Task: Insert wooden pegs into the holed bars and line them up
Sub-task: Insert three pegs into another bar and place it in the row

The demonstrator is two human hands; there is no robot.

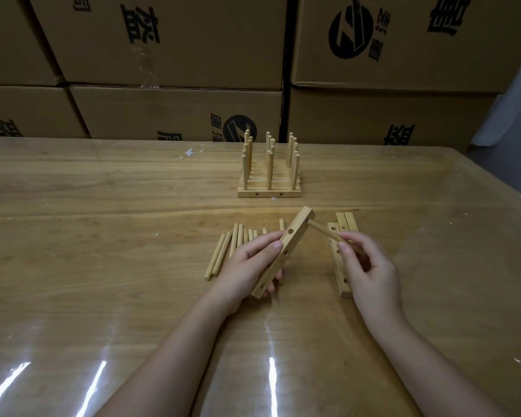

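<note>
Backdrop: a wall of stacked cardboard boxes (175,115) behind a wooden table (103,236) under a glossy clear sheet.
Far centre: the finished rack (268,192), bars pushed side by side with their pegs standing upright in rows.
Supply, left: loose pegs (223,254) lying flat, fanned out just beyond the left hand.
Supply, right: spare bars (348,224) flat on the table, partly hidden under the right hand.
Left hand (247,266): wrapped round the lower half of one bar (286,251), thumb on the near face, holding it up off the table.
Bar's long axis: a diagonal, near end low toward the person, far end up and away to the right. Three side holes face the camera.
Right hand (370,266): thumb and fingertips pinching a peg (322,231) by its near end.
Peg's long axis: slanting from the right hand up and leftward, tip meeting the bar's right-hand face close to the far end.
Tip in the hole or only touching: cannot tell from here.
The key relation: the bar lies left of the peg grip, so I'd say the push must run leftward along the peg, square to that face.
Nearer hand: the right one drives while the left braces.
Risk, as I judge it: a slanted peg could jam at the hole's mouth.
</note>
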